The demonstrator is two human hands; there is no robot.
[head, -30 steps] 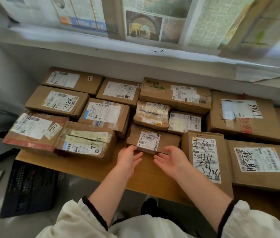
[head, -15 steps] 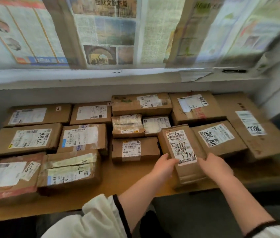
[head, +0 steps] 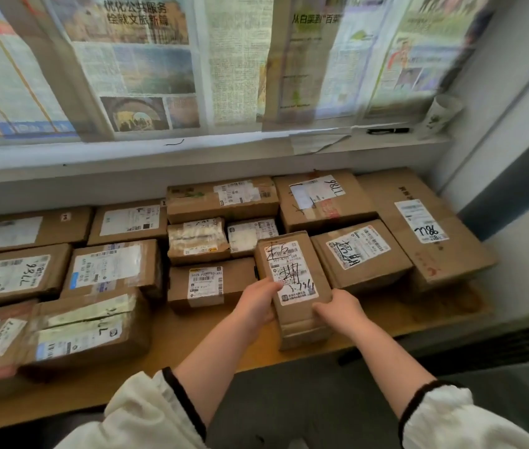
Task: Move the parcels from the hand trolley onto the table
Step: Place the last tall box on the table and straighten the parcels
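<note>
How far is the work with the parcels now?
Done: over a dozen parcels lie on the table. In hand: the left hand and the right hand grip the parcel with the handwritten label, near the table's front edge. Left: cannot tell, since the hand trolley is out of view.

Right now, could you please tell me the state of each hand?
Left hand: grips the left side of the scribbled-label parcel.
Right hand: grips its right side.
</note>
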